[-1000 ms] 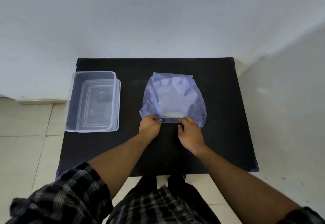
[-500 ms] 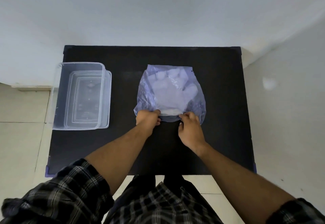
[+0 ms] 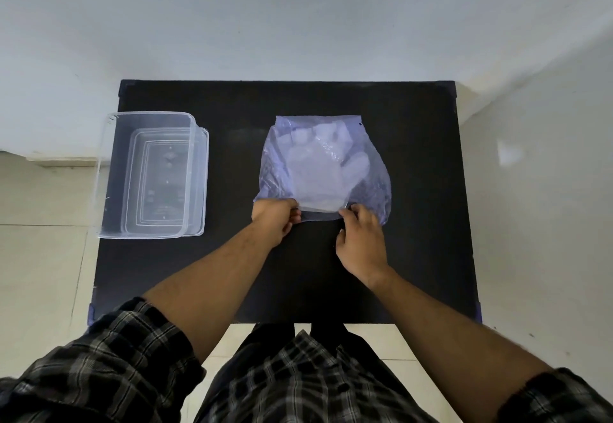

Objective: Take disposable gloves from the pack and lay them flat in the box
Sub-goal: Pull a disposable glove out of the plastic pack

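A bluish see-through pack (image 3: pixel 371 187) lies in the middle of the black table (image 3: pixel 414 130), with a stack of clear disposable gloves (image 3: pixel 318 167) showing through it, fingers pointing away from me. My left hand (image 3: pixel 275 220) pinches the pack's near edge on the left. My right hand (image 3: pixel 360 240) pinches the same edge on the right, where the gloves' cuffs end. A clear plastic box (image 3: pixel 149 174) stands on the table's left side, holding nothing that I can see.
The box overhangs the table's left edge a little, and its lid seems to lie under it. A white wall runs behind the table and to its right. Pale floor tiles lie to the left and below.
Both hands keep their pinch on the pack's near edge and have barely shifted. The view has tilted, so the table sits differently in the frame.
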